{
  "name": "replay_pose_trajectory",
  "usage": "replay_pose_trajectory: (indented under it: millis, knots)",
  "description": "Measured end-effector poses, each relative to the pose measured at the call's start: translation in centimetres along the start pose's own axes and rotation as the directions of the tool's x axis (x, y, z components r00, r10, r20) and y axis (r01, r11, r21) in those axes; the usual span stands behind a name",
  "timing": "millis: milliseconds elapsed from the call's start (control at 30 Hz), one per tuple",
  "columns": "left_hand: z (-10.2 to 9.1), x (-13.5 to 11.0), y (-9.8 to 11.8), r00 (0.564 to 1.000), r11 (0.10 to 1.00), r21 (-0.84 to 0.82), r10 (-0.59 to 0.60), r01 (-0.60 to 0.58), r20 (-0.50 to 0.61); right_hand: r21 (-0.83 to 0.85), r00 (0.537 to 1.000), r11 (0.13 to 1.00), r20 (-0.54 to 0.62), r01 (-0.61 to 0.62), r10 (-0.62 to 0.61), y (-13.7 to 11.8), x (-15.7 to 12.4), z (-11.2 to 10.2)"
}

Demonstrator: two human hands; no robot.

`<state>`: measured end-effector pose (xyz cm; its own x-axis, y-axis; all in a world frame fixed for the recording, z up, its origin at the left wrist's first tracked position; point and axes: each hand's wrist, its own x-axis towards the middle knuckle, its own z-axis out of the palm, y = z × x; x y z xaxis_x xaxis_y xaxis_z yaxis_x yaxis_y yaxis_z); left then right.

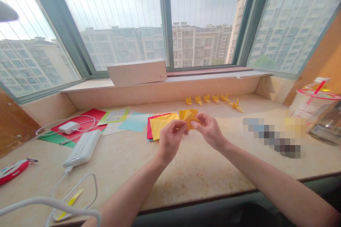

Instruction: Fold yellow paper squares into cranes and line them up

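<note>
Between my hands, above the stone counter, is a small folded piece of yellow origami paper [189,116] with creased flaps standing up. My left hand [172,134] pinches its left lower edge with thumb and fingers. The right edge is gripped by my right hand [209,129], thumb in front and fingers behind. Just behind my left hand lies a stack of paper with a yellow sheet [162,122] on top and a red sheet [149,127] showing beneath. Several folded yellow paper cranes [207,98] stand in a row toward the back wall.
Left on the counter [128,163] lie coloured sheets [135,122], a white charger [69,127], a power bank [83,148] with cables, and a red-and-white object [14,171]. A white box [137,72] rests on the sill. A lidded drink cup [306,104] and a blurred-out patch are right.
</note>
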<state>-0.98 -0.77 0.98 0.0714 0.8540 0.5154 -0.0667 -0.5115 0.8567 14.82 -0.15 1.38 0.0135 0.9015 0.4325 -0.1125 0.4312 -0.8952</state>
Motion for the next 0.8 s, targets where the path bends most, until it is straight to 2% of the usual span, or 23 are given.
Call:
replay_pose_trajectory:
  millis: [300,500,700,800]
  knots:
    - [0.14,-0.08,0.25,0.996,0.995,-0.055,-0.082,0.084,0.033,0.160,0.999,0.987,0.039,0.016,-0.022,0.42,0.55,-0.09]
    - [0.21,-0.02,0.24,0.987,0.986,-0.047,-0.159,0.160,0.026,0.165,0.997,0.986,0.065,0.025,-0.037,0.47,0.41,0.11]
    - [0.14,0.08,0.03,0.990,0.990,-0.009,-0.143,0.143,-0.018,0.176,0.990,0.984,0.140,-0.018,-0.007,-0.34,-0.03,0.20]
    - [0.19,0.03,-0.21,0.993,0.993,0.025,-0.117,0.117,-0.001,0.184,0.996,0.982,0.083,-0.042,0.027,-0.18,0.13,0.17]
